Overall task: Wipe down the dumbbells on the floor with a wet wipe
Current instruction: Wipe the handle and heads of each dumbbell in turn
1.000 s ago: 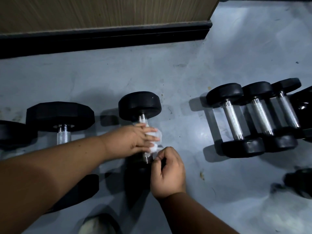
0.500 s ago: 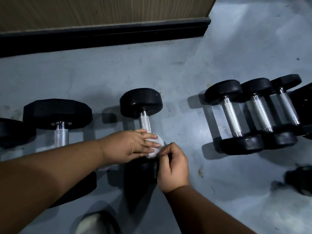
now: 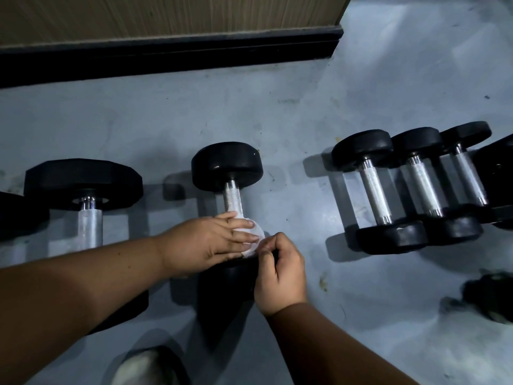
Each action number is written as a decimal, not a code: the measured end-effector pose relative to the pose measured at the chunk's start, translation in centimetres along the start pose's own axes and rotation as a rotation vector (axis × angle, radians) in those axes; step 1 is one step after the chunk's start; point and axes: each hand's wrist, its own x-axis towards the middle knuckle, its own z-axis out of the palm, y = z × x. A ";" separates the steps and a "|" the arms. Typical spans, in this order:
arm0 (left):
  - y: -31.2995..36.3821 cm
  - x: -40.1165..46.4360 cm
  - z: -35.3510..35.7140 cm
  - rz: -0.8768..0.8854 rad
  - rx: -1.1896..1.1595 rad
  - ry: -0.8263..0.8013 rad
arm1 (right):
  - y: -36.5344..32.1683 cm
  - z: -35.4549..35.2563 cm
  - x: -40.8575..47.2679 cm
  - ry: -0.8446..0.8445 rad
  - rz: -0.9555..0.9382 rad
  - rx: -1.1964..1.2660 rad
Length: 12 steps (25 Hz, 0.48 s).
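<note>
**Wipe on the near head**

The left hand [image 3: 211, 240] presses straight fingers onto the white wet wipe [image 3: 251, 240] at the round black-headed, steel-handled dumbbell [image 3: 230, 187] mid-floor; the right hand [image 3: 280, 270] pinches the wipe's edge. Open grey concrete floor [image 3: 291, 112] stretches to the black skirting board [image 3: 166, 56].

Centre dumbbell [image 3: 227, 173]: matt black rubber-looking heads with slight sheen, knurled bright metal handle [image 3: 232, 197]. Wet wipe [image 3: 251, 240]: white, thin, fibrous cloth-like. Floor [image 3: 277, 112]: grey, smooth, scuffed, faint gloss. Dumbbells at 3 o'clock [image 3: 380, 190]: same black heads, rough silver metal bars. Wall panel at 12 o'clock [image 3: 166, 15]: wood-grain; skirting [image 3: 166, 55] matt black.
</note>
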 end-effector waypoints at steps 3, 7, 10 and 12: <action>-1.8 1.1 -1.5 0.017 0.018 -0.029 | 0.2 -0.2 0.0 -0.004 0.012 0.013; -3.8 2.3 -3.0 -0.160 -0.041 0.085 | 0.3 -0.6 0.3 -0.022 0.048 0.016; -1.0 1.9 -0.5 -0.134 0.041 0.082 | 0.5 -0.9 0.5 -0.033 0.060 0.047; 0.4 1.7 0.3 -0.107 0.000 0.033 | 0.7 -1.0 0.7 -0.051 0.076 0.065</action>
